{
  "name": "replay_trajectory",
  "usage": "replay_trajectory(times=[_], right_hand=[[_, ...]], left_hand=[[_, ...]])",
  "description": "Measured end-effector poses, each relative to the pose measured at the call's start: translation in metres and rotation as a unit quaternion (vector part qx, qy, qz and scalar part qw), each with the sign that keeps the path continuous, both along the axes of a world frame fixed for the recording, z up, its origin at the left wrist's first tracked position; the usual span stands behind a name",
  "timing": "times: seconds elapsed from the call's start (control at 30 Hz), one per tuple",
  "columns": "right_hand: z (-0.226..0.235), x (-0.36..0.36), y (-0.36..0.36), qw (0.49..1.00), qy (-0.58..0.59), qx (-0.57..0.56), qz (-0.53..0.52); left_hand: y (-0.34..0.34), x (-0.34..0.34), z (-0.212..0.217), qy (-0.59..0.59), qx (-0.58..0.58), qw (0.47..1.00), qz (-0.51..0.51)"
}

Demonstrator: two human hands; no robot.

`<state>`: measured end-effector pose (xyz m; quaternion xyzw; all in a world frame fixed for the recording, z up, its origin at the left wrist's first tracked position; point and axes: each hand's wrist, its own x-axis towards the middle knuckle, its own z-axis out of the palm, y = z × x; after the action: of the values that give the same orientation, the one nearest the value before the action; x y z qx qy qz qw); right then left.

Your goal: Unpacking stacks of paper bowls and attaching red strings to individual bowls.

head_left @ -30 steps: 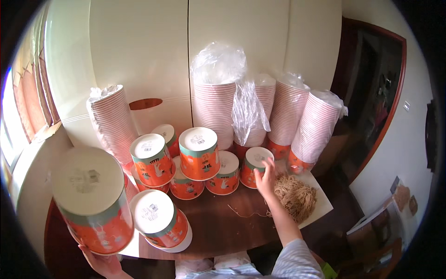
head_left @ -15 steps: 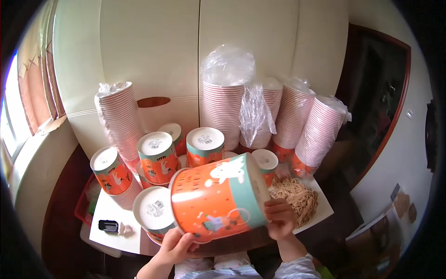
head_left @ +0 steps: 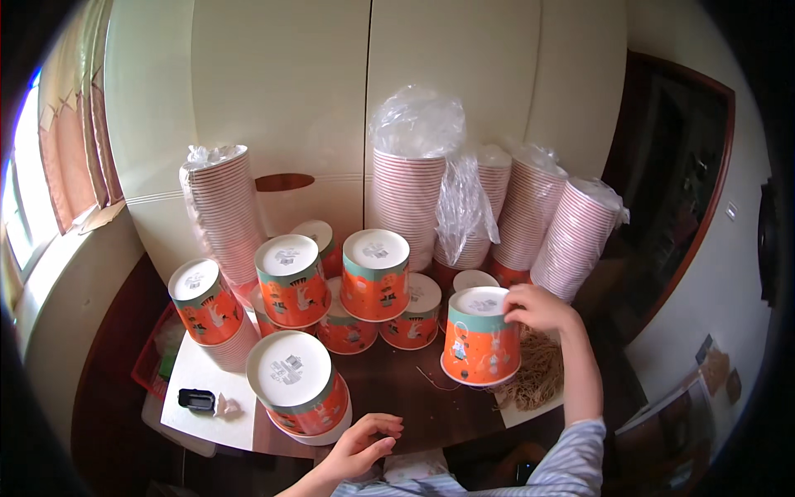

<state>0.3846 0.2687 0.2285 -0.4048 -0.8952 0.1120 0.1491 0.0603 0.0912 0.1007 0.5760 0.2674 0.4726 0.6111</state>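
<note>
An orange and green paper bucket [head_left: 482, 340] is upside down at the right of the table, its white base on top. My right hand [head_left: 542, 311] grips the upper right edge of that base, fingers bent over it. Close to the front edge, my left hand [head_left: 361, 446] is held in the air with thumb and fingers apart, holding nothing. To its left is another upturned paper bucket [head_left: 323, 410], set over a white rim. A bundle of tan strings [head_left: 537, 373] lies beside and partly behind the bucket at my right hand.
More upturned buckets [head_left: 375, 286] are piled mid-table. Behind them rise tall nested bucket stacks [head_left: 406, 195] in clear plastic, with another stack [head_left: 222, 215] at left. A short nested stack [head_left: 205, 302], a black tray [head_left: 196, 401] and crumpled tissue [head_left: 226, 406] occupy the left side.
The bucket, tilted between both hands before, now stands upside down on the right of the table. My left hand has let go of it; my right hand has moved up to its base.
</note>
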Motion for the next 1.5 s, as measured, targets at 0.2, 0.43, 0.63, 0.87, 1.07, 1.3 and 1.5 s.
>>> replay_trajectory(times=[0.2, 0.43, 0.63, 0.87, 1.07, 1.3, 1.5], right_hand=[[0.011, -0.026, 0.071, 0.999, -0.032, 0.008, 0.008], [0.03, -0.041, 0.091, 0.986, 0.101, 0.108, -0.078], [-0.027, -0.05, 0.098, 0.967, 0.048, 0.239, -0.069], [-0.066, -0.04, 0.087, 0.93, 0.092, 0.333, -0.121], [-0.11, -0.103, 0.015, 0.944, 0.201, 0.262, -0.025], [-0.169, -0.16, -0.09, 0.953, 0.29, 0.057, 0.061], [-0.196, -0.187, -0.119, 0.913, 0.403, -0.052, 0.029]], left_hand=[[-0.018, -0.012, -0.007, -0.022, -0.132, 0.989, 0.065], [-0.03, -0.017, -0.018, -0.062, -0.094, 0.991, 0.07], [-0.039, -0.021, -0.016, 0.033, 0.027, 0.995, 0.094], [-0.037, -0.057, 0.024, 0.4, 0.351, 0.748, 0.397], [-0.007, -0.083, 0.023, 0.446, 0.215, 0.724, 0.48], [-0.002, -0.09, 0.02, 0.351, 0.233, 0.778, 0.465], [-0.004, -0.083, 0.027, 0.299, 0.259, 0.792, 0.465]])
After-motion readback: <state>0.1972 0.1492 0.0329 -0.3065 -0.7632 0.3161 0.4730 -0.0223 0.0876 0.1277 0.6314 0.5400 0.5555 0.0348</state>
